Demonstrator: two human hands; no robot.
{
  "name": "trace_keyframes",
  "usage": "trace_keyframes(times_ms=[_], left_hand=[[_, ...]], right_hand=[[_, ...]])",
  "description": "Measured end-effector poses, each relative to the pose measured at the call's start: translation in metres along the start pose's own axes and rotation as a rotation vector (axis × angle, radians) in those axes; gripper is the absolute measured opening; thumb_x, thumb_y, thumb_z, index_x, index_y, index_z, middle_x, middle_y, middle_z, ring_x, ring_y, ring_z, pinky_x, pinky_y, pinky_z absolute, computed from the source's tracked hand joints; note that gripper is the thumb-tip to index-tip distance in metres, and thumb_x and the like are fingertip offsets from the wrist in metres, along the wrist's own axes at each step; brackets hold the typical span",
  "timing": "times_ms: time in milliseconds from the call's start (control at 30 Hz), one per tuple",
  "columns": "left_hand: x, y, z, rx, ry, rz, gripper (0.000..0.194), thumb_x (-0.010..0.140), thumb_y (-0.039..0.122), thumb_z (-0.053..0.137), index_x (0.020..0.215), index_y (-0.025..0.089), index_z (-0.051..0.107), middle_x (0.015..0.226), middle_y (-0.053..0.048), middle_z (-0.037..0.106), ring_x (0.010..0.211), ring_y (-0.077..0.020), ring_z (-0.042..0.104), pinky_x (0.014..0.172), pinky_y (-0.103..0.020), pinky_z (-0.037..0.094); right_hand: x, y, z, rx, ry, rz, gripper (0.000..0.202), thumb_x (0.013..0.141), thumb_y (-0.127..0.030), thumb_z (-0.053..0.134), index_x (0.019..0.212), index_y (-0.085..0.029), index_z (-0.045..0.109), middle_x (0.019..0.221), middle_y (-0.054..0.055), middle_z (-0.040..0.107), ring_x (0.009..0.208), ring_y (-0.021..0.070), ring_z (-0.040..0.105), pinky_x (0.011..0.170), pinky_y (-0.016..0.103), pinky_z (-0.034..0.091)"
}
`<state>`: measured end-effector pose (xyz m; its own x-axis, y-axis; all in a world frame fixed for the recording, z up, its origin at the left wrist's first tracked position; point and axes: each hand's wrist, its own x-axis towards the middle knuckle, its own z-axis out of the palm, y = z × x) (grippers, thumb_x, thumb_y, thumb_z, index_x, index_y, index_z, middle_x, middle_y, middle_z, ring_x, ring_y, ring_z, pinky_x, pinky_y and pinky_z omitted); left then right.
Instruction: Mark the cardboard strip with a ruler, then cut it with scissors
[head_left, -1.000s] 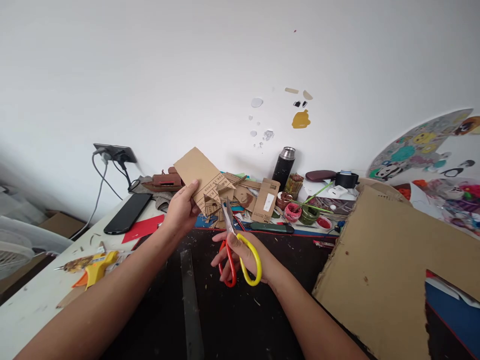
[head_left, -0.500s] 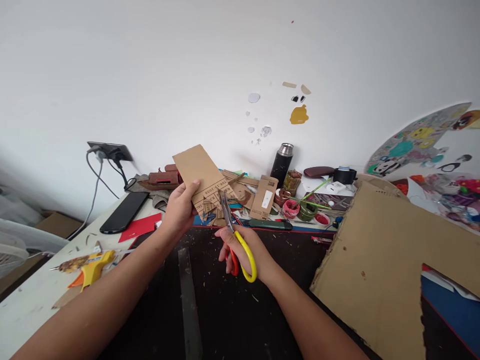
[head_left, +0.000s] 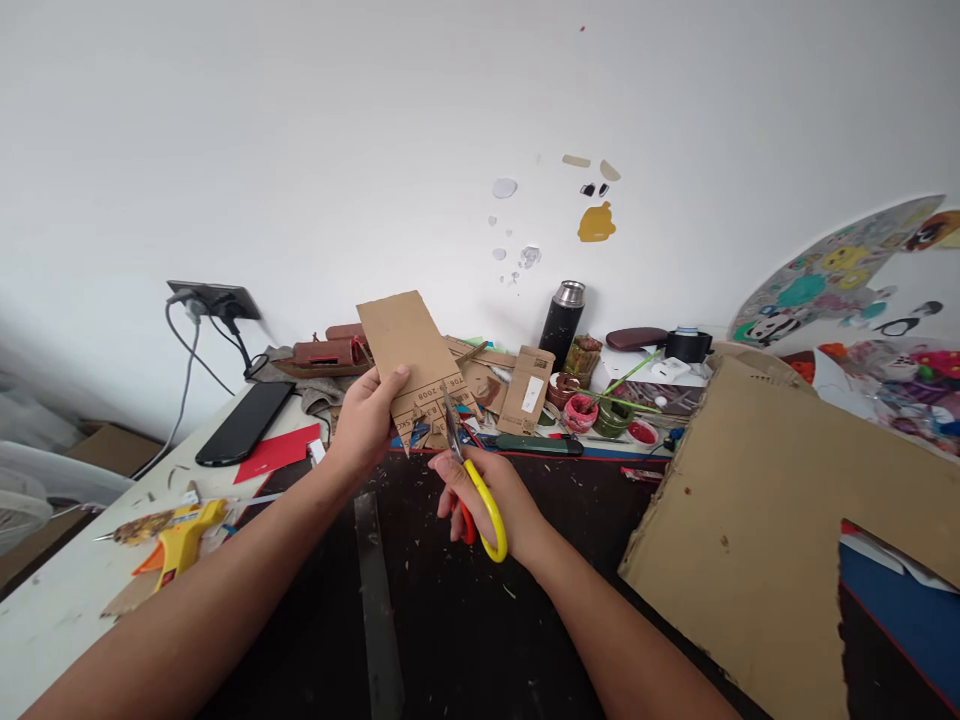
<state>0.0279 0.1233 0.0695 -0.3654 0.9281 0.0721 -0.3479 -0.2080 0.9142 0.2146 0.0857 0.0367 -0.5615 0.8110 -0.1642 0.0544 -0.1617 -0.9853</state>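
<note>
My left hand (head_left: 369, 418) pinches a brown cardboard piece (head_left: 409, 340) by its left side, thumb on top. Dark printed letters and numbers run along its lower part, where the edge is jagged. In my right hand (head_left: 501, 492) is a pair of scissors (head_left: 487, 505) with one yellow and one red handle loop. The metal blades point up and away, at the printed lower edge of the cardboard. Whether they stand apart is hard to make out. Cardboard scraps lie behind, partly hidden by the held piece.
A metal ruler (head_left: 377, 600) lies on the dark mat. To the left are a yellow glue gun (head_left: 184, 540), a black phone (head_left: 246, 424) and red paper (head_left: 277, 452). Paint jars (head_left: 580, 413), a green cutter (head_left: 540, 445) and a black thermos (head_left: 562, 325) stand behind. A large cardboard sheet (head_left: 757, 520) fills the right.
The cardboard piece has turned a little more upright and shifted slightly right with my left hand. The scissors stay at its lower printed edge. The whole view has shifted slightly.
</note>
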Motion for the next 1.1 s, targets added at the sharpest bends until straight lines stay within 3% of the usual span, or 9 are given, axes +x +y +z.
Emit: trace_keyframes(times_ms=[167,400,633,867,1100], left_hand=[[-0.002,-0.005,0.0,0.035,-0.008,-0.001,0.054,0.069,0.051,0.097,0.103,0.016,0.074,0.086,-0.007,0.08,0.067,-0.0234,0.074,0.051,-0.027,0.056],[-0.001,-0.006,-0.001,0.021,-0.003,0.044,0.055,0.071,0.051,0.097,0.107,0.016,0.074,0.097,-0.009,0.083,0.081,-0.0264,0.079,0.07,-0.034,0.065],[-0.006,-0.01,-0.001,0.046,-0.042,0.047,0.051,0.075,0.052,0.095,0.106,0.017,0.074,0.094,-0.008,0.082,0.079,-0.0263,0.079,0.065,-0.033,0.064],[-0.007,-0.016,-0.004,0.092,-0.068,0.052,0.045,0.083,0.053,0.09,0.107,0.018,0.073,0.091,-0.006,0.081,0.061,-0.0201,0.072,0.048,-0.026,0.053],[-0.01,-0.022,-0.003,0.102,-0.049,0.069,0.043,0.084,0.055,0.088,0.103,0.019,0.072,0.09,-0.005,0.08,0.064,-0.0193,0.071,0.053,-0.027,0.054]], right_hand=[[0.0,0.001,-0.001,0.004,0.015,-0.026,0.076,0.086,-0.092,0.065,0.109,-0.019,0.067,0.065,-0.004,0.067,0.039,0.0129,0.061,0.033,0.019,0.041],[0.003,0.005,-0.002,0.034,0.043,-0.037,0.074,0.09,-0.089,0.064,0.113,-0.018,0.069,0.064,-0.004,0.066,0.039,0.0136,0.062,0.034,0.019,0.042],[0.002,0.002,-0.001,0.008,0.035,-0.026,0.069,0.091,-0.086,0.064,0.108,-0.02,0.066,0.064,-0.004,0.066,0.039,0.0135,0.061,0.033,0.019,0.042],[0.002,0.005,-0.001,0.005,0.042,-0.038,0.064,0.093,-0.084,0.065,0.104,-0.021,0.064,0.063,-0.004,0.065,0.039,0.014,0.062,0.033,0.019,0.041],[0.002,0.006,-0.003,-0.049,0.063,-0.073,0.056,0.098,-0.078,0.064,0.099,-0.021,0.064,0.062,-0.005,0.064,0.039,0.0126,0.061,0.035,0.018,0.042]])
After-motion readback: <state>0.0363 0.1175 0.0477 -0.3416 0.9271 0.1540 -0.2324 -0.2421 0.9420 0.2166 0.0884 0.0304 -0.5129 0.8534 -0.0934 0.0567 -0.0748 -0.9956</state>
